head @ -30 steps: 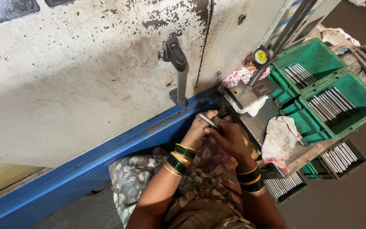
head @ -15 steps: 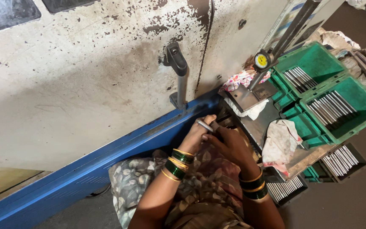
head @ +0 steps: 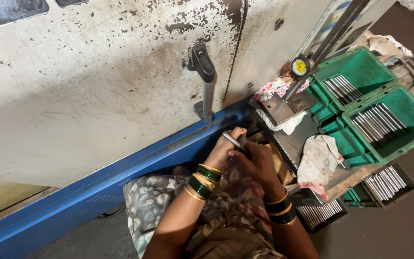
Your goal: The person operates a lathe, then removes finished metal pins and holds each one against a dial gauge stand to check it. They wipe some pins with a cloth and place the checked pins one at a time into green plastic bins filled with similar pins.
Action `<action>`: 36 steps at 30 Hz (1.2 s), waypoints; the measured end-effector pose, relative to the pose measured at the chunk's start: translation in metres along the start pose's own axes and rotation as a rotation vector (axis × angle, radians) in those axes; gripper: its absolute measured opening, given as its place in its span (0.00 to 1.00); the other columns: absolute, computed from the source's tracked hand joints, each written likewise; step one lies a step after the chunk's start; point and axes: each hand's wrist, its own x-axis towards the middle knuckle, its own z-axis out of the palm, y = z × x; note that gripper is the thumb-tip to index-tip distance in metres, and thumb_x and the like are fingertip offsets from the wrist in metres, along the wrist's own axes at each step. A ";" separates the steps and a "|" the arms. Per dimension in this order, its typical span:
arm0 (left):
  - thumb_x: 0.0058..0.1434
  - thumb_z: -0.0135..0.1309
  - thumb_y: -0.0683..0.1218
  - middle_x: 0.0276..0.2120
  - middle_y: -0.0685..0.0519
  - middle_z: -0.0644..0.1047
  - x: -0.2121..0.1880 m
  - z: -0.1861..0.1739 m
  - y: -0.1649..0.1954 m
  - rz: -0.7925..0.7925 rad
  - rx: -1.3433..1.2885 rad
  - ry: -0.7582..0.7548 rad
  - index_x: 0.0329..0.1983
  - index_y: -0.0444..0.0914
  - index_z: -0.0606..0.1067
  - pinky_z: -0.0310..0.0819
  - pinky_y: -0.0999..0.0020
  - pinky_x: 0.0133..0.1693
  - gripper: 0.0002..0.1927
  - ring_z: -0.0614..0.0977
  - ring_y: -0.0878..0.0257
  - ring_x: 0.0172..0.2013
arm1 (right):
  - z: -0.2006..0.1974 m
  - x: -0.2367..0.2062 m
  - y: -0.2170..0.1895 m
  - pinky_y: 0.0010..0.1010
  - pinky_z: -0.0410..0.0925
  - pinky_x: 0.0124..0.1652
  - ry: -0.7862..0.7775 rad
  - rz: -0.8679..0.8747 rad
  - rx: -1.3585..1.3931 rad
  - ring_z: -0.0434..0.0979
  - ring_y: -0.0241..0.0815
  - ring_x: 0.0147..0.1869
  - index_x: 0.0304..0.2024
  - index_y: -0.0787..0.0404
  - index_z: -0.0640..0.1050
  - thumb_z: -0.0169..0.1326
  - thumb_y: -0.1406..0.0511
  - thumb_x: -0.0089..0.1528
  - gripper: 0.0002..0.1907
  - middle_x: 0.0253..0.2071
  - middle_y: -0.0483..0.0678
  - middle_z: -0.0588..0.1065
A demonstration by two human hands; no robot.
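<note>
Gripping a metal rod (head: 231,140), both hands closed

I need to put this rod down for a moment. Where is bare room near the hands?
Bare metal plate shows between the white cloth and the stained rag. The green bins hold rods, and the spot around both hands is crowded.

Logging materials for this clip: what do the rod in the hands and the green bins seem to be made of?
The short rod, pinched between the left hand and right hand, looks like bare metal, probably steel: grey with a bright glint. The green bins look like moulded plastic: even matte colour, thick rims.
</note>
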 end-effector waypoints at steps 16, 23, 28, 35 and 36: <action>0.56 0.59 0.57 0.23 0.60 0.66 0.015 -0.006 -0.015 -0.033 -0.041 0.105 0.37 0.38 0.72 0.51 0.75 0.18 0.19 0.61 0.73 0.17 | -0.010 0.005 -0.010 0.35 0.63 0.27 -0.139 0.021 0.052 0.71 0.42 0.23 0.34 0.69 0.77 0.60 0.57 0.62 0.18 0.21 0.53 0.72; 0.60 0.53 0.55 0.17 0.59 0.67 0.025 -0.008 -0.022 0.079 0.039 0.050 0.19 0.38 0.71 0.56 0.69 0.20 0.20 0.65 0.70 0.16 | -0.007 0.008 -0.009 0.32 0.62 0.25 -0.108 0.048 0.077 0.71 0.37 0.21 0.33 0.68 0.80 0.62 0.59 0.61 0.16 0.19 0.51 0.73; 0.61 0.56 0.55 0.18 0.60 0.67 0.022 -0.011 -0.025 0.071 -0.077 0.002 0.21 0.39 0.70 0.56 0.69 0.21 0.19 0.65 0.70 0.17 | 0.002 0.008 -0.001 0.31 0.64 0.26 -0.068 0.027 0.054 0.73 0.36 0.23 0.31 0.68 0.79 0.63 0.59 0.60 0.16 0.21 0.51 0.74; 0.59 0.58 0.57 0.22 0.61 0.68 0.004 -0.010 -0.012 0.075 -0.110 -0.006 0.27 0.40 0.70 0.58 0.72 0.22 0.17 0.67 0.71 0.19 | 0.000 0.009 0.000 0.32 0.66 0.27 -0.153 0.157 0.089 0.77 0.40 0.26 0.37 0.66 0.81 0.63 0.60 0.60 0.15 0.24 0.51 0.77; 0.59 0.57 0.58 0.21 0.61 0.67 0.005 -0.010 -0.009 0.057 -0.075 -0.002 0.26 0.41 0.70 0.55 0.73 0.21 0.19 0.64 0.72 0.18 | -0.002 0.009 -0.001 0.32 0.67 0.29 -0.148 0.084 0.066 0.78 0.41 0.28 0.39 0.66 0.80 0.62 0.60 0.61 0.14 0.27 0.51 0.78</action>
